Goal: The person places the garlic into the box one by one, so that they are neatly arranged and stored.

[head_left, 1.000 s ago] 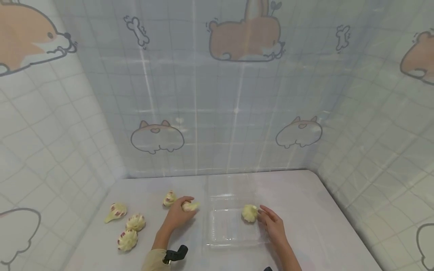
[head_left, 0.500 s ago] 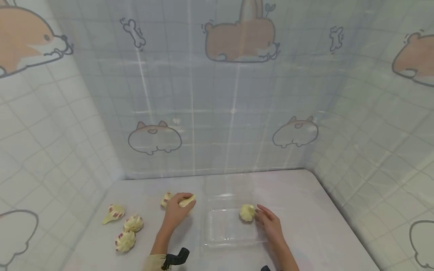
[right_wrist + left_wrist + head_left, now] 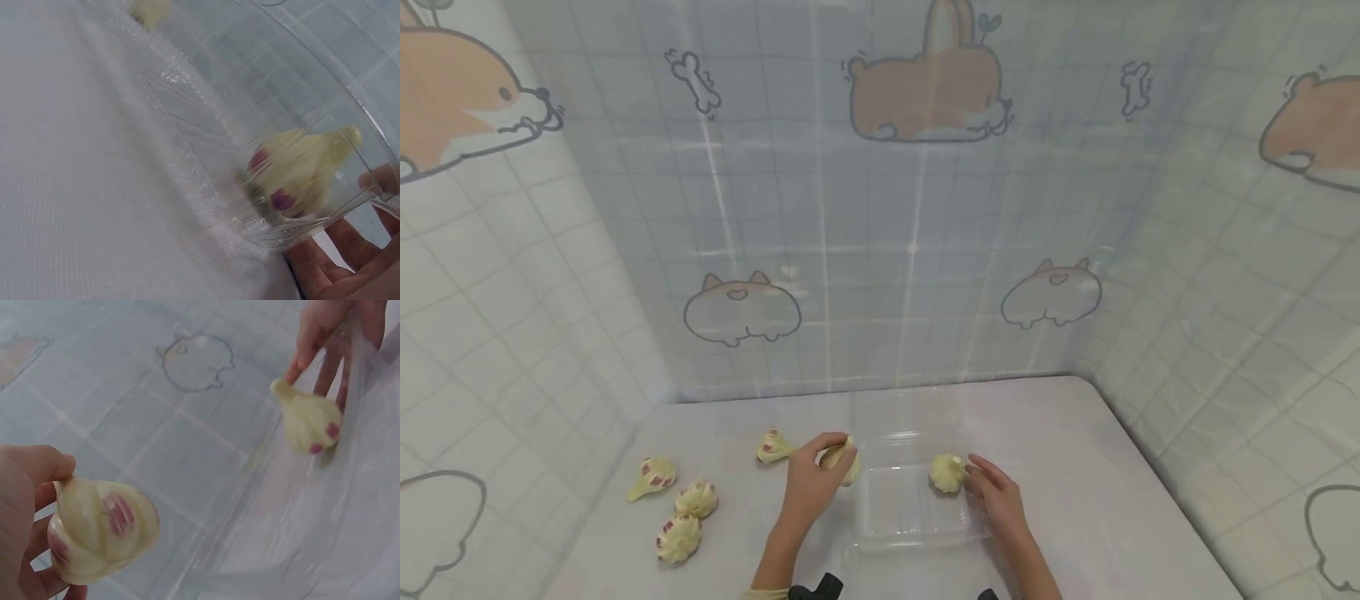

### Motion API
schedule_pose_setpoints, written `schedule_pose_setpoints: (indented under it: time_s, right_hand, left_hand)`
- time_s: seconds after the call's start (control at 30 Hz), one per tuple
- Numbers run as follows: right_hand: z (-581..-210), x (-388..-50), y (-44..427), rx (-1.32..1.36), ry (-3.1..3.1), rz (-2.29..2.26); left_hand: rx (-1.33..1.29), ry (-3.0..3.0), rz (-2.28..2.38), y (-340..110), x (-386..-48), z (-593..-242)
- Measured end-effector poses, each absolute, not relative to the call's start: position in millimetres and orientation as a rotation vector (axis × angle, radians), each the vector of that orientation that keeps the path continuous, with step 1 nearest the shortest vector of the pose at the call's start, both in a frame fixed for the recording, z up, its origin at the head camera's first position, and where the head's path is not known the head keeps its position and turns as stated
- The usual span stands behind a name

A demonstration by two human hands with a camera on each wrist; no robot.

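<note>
Resting nearest, left of the clear container [image 3: 898,507], are a front garlic bulb [image 3: 678,540] and, just behind it, a second bulb [image 3: 697,498]. The right hand [image 3: 1002,500] lies against the container's right side, fingers loosely extended, beside the contained bulb [image 3: 946,474]. The left hand [image 3: 812,483] grips the held bulb [image 3: 106,528], fingers curled, at the container's left edge. Farther back, a leftmost bulb [image 3: 658,472] and a rear bulb [image 3: 772,447] lie left of the container; a cartoon-printed backdrop [image 3: 872,208] stands behind it.

A: Changes?
B: Left grip [image 3: 811,483] moved right with its garlic bulb [image 3: 103,531], now by the clear container's [image 3: 913,542] left edge.
A: Else?
B: Bench bulb [image 3: 771,447] behind it: less covered than half a second ago.
</note>
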State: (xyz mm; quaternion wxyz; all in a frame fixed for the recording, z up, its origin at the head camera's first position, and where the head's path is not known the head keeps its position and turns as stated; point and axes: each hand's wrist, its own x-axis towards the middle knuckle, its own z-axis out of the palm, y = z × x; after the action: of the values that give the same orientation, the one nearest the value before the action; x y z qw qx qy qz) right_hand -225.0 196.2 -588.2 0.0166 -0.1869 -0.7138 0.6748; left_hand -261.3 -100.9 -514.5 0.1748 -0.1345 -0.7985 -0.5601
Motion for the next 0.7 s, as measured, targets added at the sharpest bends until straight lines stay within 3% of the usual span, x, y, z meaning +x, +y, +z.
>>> schedule_pose_setpoints:
  time_s: [0.7]
  right_hand:
    - [-589.8,-227.0,192.3,-0.544,-2.179,2.096]
  left_hand:
    - [-0.608,-2.283,-1.623,-56.6,-236.2,-522.6]
